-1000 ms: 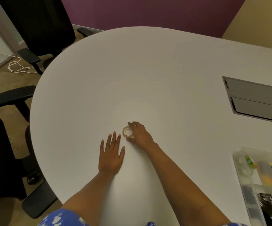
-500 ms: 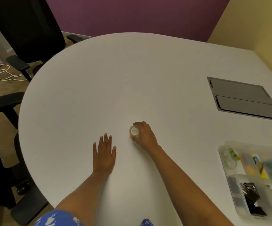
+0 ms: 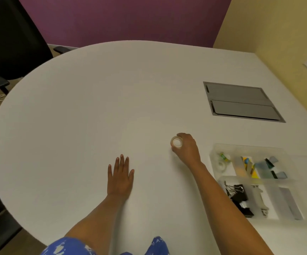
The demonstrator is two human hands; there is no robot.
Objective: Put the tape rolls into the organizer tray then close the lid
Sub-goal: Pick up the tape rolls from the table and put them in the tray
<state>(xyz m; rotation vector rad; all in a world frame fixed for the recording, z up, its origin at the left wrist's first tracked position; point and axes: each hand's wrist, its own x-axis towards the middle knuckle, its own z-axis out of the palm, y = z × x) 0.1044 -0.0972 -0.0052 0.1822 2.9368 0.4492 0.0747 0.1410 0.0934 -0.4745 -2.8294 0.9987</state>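
- Bench (image 3: 112, 89): white with a rounded end, and it carries everything. A grey hatch (image 3: 241, 102) sits flush at 2 o'clock, well apart from the work.
- Organizer tray (image 3: 244, 146): clear plastic at 4 o'clock on the bench, just beside your right forearm. The compartments are open to view, so the lid is not down. A faint clear panel at the tray's 3 o'clock may be the lid; you cannot tell. Judgement: it sits inside right-arm reach to keep the carry short.
- Left grip (image 3: 120, 175): flat at 6 o'clock, palm down, fingers straight, holding nothing. Judgement: it braces you while the other arm works.
- Right grip (image 3: 187, 150): closed on the tape roll, fingers curled over its far edge and thumb at its near edge.
- Tape roll (image 3: 176, 142): small and clear, core hole facing up, held at the 9 o'clock end of the right grip. Whether it touches the bench cannot be told. The tray lies near it at 4 o'clock, with your wrist between them.
- Stored roll (image 3: 221, 165): a clear roll in the tray's far-left compartment. Judgement: that is the slot for the held one, and closing the lid comes after.
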